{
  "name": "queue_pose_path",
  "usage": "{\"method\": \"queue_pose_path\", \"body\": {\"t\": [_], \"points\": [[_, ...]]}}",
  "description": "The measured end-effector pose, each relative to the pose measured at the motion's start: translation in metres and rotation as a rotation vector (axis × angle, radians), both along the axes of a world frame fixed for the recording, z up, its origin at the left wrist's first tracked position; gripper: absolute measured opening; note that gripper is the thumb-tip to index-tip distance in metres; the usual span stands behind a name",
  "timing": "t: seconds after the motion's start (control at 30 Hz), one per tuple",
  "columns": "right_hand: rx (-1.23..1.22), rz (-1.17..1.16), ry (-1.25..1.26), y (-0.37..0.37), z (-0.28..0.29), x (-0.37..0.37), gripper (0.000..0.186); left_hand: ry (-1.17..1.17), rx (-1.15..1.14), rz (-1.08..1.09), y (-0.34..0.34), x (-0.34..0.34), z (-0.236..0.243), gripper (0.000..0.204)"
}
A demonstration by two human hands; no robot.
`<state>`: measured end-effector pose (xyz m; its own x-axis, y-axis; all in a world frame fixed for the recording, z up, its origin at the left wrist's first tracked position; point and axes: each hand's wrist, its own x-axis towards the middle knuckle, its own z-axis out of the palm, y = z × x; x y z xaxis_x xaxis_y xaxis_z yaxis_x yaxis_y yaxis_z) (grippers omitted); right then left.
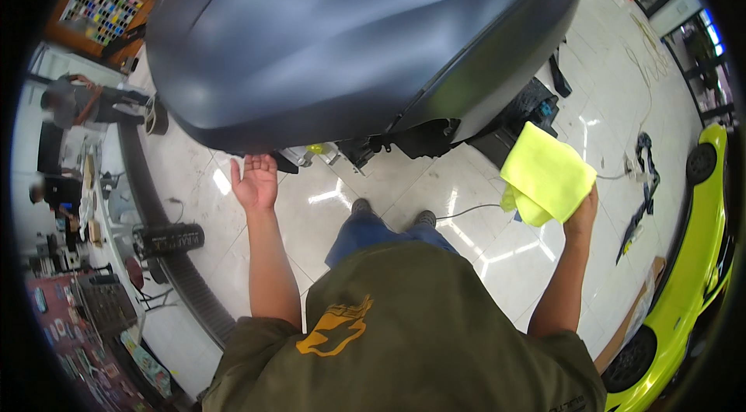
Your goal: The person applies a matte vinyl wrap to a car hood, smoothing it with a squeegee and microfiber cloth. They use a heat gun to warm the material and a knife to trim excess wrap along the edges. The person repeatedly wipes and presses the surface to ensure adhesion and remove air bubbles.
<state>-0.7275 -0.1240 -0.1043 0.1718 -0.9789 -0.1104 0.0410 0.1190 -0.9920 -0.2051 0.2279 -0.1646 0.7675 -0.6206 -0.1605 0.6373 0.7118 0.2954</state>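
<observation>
A satin dark grey car hood fills the upper middle, its front edge toward me. My left hand is palm up below the left part of that edge, with fingers stretched out and nothing held in it. Its fingertips reach the edge; whether they press on it I cannot tell. On the right, my right hand grips a bright yellow-green microfiber cloth, which hides most of its fingers. The cloth is folded and held out near the car's exposed black front parts.
Glossy tiles make up the floor, with a thin cable by my feet. At right lie a dark strap and a lime-green car. A black cylinder sits at left, beyond it a person and a workbench.
</observation>
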Motion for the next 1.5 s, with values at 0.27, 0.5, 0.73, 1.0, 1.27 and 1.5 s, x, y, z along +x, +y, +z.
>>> {"method": "queue_pose_path", "body": {"t": [0.27, 0.5, 0.73, 1.0, 1.27, 1.5], "points": [[-0.134, 0.393, 0.079, 0.137, 0.086, 0.104, 0.030, -0.956, 0.370, -1.090, -0.046, -0.164, 0.094, 0.076], [-0.672, 0.860, 0.343, 0.240, 0.136, 0.279, 0.050, -0.746, 0.721, -0.831, -0.010, -0.083, 0.162, 0.035], [-0.379, 0.731, 0.267, 0.268, 0.146, 0.371, 0.039, -0.536, 0.515, -0.385, 0.041, 0.064, 0.159, 0.035], [-0.043, 0.032, -0.450, 0.247, 0.109, 0.345, 0.039, -1.359, 0.611, 0.107, -0.049, 0.192, 0.264, 0.031], [0.132, -0.144, -0.404, 0.255, 0.031, 0.307, 0.044, -2.589, 0.695, 0.272, -0.136, 0.177, 0.194, 0.060], [-1.149, 0.173, 0.005, 0.358, 0.143, 0.351, 0.016, -2.710, 0.661, 0.043, -0.088, 0.145, 0.137, 0.054]]}}
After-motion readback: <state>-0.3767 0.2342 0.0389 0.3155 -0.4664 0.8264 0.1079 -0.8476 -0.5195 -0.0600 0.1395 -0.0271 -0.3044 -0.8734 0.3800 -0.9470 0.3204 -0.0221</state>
